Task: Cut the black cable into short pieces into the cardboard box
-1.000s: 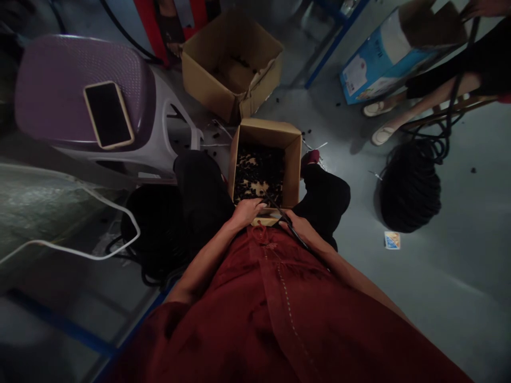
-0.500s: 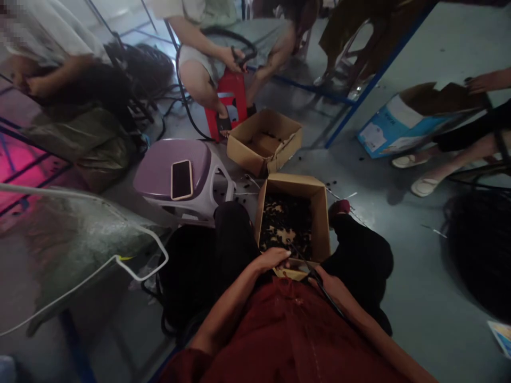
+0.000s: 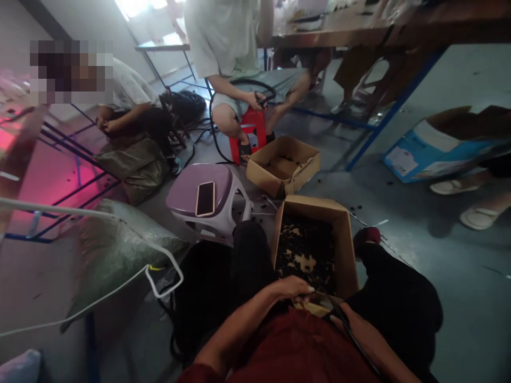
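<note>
My left hand (image 3: 295,288) is closed at the near edge of an open cardboard box (image 3: 346,250), its fingertips pressed together on something too small to make out. My right hand (image 3: 342,315) is wrapped round a long black strip (image 3: 361,348) that trails back along my right forearm. Between the two hands the thin end of the strip is dark and hard to see. Many small black pieces (image 3: 307,239) lie in the box, which stands on the floor between my legs.
A phone (image 3: 206,199) lies on a purple stool (image 3: 181,194) to the left. Beyond my box stands a second cardboard box (image 3: 265,178). A seated person holds a black hose (image 3: 249,81). A blue carton (image 3: 419,154) and another person's shoes are at right. A white metal frame (image 3: 175,255) juts in from the left.
The view has tilted up and shifted left, so the boxes and stool appear lower and farther right. Both hands stay close together at the box's near edge.
</note>
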Available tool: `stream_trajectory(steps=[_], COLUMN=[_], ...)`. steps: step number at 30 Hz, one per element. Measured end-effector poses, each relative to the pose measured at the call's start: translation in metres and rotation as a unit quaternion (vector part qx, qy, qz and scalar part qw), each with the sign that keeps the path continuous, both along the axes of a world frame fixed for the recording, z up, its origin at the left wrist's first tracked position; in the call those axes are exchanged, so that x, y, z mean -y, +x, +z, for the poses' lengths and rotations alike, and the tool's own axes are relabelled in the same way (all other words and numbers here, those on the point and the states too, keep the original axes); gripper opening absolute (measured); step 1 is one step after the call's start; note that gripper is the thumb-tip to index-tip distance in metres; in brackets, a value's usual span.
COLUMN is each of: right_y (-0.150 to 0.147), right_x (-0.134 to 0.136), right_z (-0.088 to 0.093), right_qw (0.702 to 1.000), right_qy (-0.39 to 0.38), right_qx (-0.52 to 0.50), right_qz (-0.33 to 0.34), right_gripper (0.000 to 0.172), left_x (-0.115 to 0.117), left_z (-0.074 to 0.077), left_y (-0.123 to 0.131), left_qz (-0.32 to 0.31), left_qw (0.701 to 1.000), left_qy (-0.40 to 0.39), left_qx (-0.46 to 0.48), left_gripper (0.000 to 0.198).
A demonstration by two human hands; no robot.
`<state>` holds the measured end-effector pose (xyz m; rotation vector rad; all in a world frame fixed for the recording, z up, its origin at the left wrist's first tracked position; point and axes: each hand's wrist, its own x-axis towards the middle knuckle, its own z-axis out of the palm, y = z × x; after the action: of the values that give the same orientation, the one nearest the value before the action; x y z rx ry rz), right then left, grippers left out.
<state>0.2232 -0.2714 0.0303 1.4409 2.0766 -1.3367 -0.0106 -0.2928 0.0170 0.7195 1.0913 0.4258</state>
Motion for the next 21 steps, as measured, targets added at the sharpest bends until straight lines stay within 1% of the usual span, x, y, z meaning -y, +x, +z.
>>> stream_trajectory(steps=[2,5,8,10,15,17,21], right_y=[0.0,-0.001,0.0,0.0,0.001,0.002,0.004], right_x=[-0.001,0.0,0.001,0.001,0.001,0.002,0.0], right_z=[0.001,0.001,0.0,-0.001,-0.005,-0.009,-0.02], right_qw=[1.0,1.0,1.0,0.999,0.999,0.998,0.997], right_qy=[-0.005,-0.007,-0.013,-0.018,-0.007,0.001,0.024], right_qx=[-0.008,-0.012,0.011,0.027,0.051,0.063,0.079], right_qz=[-0.006,-0.017,-0.026,-0.016,0.011,0.009,-0.003], right_gripper=[0.037,0.036,0.033,0.034,0.04,0.041,0.037], left_x=[0.0,0.001,0.002,0.003,0.001,-0.002,-0.008], left_z=[0.003,0.005,0.0,-0.006,-0.017,-0.018,-0.019], left_y=[-0.001,-0.001,0.001,0.003,0.004,0.004,0.006], left_qz=[-0.031,-0.03,-0.004,0.01,0.007,0.01,0.002], left_qw=[0.999,1.0,0.999,0.999,0.998,0.998,0.998], left_qy=[0.005,0.003,-0.006,-0.018,-0.035,-0.041,-0.049], left_qx=[-0.004,0.006,0.032,0.044,0.043,0.041,0.045], left_gripper=[0.05,0.047,0.043,0.043,0.046,0.047,0.049])
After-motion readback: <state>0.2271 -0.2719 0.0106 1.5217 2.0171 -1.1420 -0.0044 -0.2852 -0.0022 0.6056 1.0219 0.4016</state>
